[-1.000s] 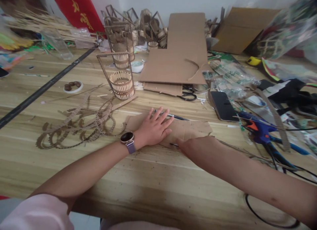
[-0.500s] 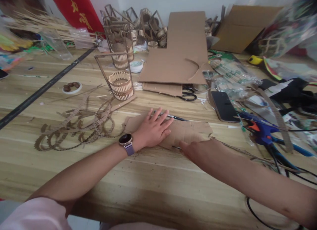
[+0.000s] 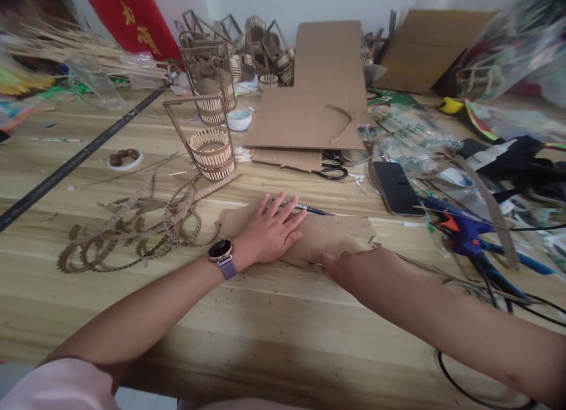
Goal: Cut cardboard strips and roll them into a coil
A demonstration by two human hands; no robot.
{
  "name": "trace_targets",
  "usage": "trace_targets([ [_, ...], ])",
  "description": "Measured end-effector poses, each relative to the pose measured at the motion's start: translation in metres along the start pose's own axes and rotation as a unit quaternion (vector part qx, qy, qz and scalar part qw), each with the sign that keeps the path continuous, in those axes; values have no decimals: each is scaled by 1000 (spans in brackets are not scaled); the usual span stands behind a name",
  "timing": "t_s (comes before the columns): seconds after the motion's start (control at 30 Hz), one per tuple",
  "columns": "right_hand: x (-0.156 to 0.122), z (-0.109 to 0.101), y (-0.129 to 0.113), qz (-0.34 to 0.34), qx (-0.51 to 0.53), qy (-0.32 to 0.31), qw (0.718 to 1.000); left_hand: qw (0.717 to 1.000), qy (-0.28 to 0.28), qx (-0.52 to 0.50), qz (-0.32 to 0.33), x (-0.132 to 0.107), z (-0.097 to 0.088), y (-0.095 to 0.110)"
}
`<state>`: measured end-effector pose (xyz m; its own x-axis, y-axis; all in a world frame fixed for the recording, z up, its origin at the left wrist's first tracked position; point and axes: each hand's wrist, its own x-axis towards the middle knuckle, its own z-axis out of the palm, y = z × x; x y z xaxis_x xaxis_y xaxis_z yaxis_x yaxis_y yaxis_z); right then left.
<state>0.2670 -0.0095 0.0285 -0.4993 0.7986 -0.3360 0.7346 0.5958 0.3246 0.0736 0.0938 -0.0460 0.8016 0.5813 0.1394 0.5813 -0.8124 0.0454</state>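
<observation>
brown flat cardboard piece (image 3: 333,236) lies on the pale wooden table (image 3: 265,327) under the spread left hand (image 3: 272,233); right hand (image 3: 354,264) grips a thin dark tool (image 3: 315,263); curled brown cardboard strips (image 3: 180,211) look cut, this piece seemingly unfinished.

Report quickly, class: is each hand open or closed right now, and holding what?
Left hand: open, spread flat on the cardboard.
Right hand: looks closed on a slim tool; only its tip shows, so which tool cannot be told.
</observation>
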Motion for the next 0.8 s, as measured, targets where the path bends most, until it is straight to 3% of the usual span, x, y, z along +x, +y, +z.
trace_targets([
  [0.17,-1,1,1,8,24,-17,1000,1000,8,-2,-1,0,2,0],
  [0.43,-5,5,5,33,44,-96,994,1000,1,0,0,-1,0,0],
  [0.8,-30,29,14,54,41,-25,997,1000,3,-9,2,-1,1,0],
])
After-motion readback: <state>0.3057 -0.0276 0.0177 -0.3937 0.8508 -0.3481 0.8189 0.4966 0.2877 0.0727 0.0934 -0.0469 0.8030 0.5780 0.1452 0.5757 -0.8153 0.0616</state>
